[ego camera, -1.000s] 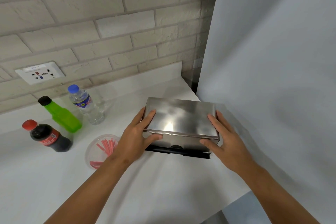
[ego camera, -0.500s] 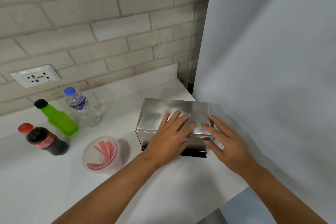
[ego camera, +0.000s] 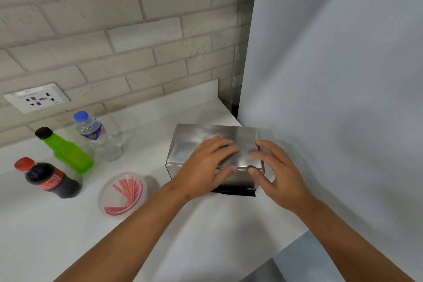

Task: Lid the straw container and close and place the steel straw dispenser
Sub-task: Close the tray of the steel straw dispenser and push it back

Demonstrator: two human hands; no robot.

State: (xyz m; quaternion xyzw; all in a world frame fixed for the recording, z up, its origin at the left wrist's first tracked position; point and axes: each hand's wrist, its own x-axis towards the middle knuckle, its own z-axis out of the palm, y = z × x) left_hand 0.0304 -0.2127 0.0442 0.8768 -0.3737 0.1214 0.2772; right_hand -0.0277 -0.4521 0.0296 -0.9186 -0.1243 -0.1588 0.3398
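The steel straw dispenser [ego camera: 194,142] stands on the white counter against the grey panel, its lid down and a black base showing under the front. My left hand [ego camera: 206,167] lies flat on the lid, fingers spread, thumb at the front edge. My right hand [ego camera: 277,174] is at the front right corner, with fingertips on the lid and thumb on the front face. The round clear straw container [ego camera: 122,192] with red straws sits to the left of the dispenser, apart from both hands. Whether a clear lid covers it I cannot tell.
A cola bottle [ego camera: 50,178], a green bottle [ego camera: 66,151] and a water bottle [ego camera: 98,137] stand at the left near the brick wall with its socket [ego camera: 36,98]. A tall grey panel [ego camera: 332,98] bounds the right. The counter's edge [ego camera: 286,245] runs at the lower right.
My hands left the dispenser's sides. The left hand moved onto the lid and lies flat there; the right shifted to the front right corner. The dispenser sits lower, further back on the counter.
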